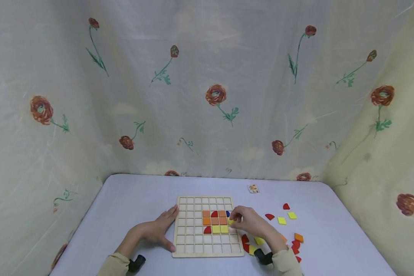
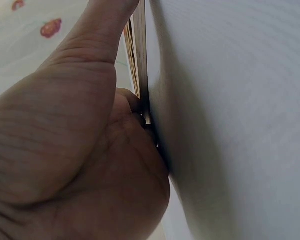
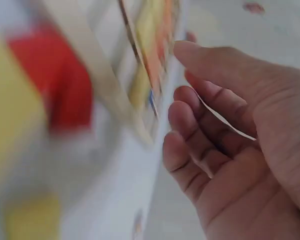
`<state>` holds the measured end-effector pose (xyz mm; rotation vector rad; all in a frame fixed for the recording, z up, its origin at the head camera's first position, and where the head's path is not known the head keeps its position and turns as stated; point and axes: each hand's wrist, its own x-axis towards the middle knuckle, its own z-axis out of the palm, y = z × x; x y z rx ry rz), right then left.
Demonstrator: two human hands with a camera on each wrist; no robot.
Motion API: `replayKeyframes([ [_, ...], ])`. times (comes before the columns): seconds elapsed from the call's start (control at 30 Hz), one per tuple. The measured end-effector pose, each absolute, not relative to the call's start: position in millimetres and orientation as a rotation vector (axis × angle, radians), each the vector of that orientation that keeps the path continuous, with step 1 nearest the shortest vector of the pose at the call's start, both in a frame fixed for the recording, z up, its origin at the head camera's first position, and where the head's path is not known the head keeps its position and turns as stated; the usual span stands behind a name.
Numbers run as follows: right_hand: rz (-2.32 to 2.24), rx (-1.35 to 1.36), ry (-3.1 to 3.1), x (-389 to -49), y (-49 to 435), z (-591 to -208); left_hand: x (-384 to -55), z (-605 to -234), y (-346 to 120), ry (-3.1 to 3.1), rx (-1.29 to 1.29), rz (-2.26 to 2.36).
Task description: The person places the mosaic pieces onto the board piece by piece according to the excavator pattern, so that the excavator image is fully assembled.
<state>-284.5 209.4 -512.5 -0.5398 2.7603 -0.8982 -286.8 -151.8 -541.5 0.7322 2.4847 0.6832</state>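
Observation:
A wooden grid board [image 1: 207,256] lies on the white table. My left hand [image 1: 157,229] is spread along its left side, fingertips and thumb at the edge. The left wrist view shows the palm close against the board's side [image 2: 141,55]. Over the grid's right part hovers my right hand [image 1: 252,223], its fingers loosely bent and nothing visible between them in the right wrist view. Orange tiles [image 1: 206,221], yellow tiles [image 1: 216,229] and red rounded pieces [image 1: 207,230] sit in the middle cells. A blue piece [image 1: 227,214] shows beside the right fingertips, partly hidden.
Loose red pieces [image 1: 270,217], yellow squares [image 1: 292,215] and an orange tile [image 1: 298,237] lie scattered to the board's right, some under the right forearm. A small patterned card [image 1: 253,188] lies behind the board. A flowered curtain [image 1: 193,96] surrounds the table.

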Motion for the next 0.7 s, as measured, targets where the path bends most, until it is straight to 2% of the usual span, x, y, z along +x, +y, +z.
replayKeyframes([
  [0.17, -0.903, -0.271, 2.845, -293.1, 254.9, -506.2, -286.8, -537.8, -150.6, 2.485, 0.708, 0.683],
  [0.37, -0.765, -0.059, 2.897, -298.1, 306.9, -518.8, -286.4, -537.8, -150.2, 2.482, 0.682, 0.677],
  [0.7, -0.794, -0.118, 2.942, -300.3, 320.0, -531.8, -287.8, -541.9, -151.6, 2.483, 0.709, 0.695],
])
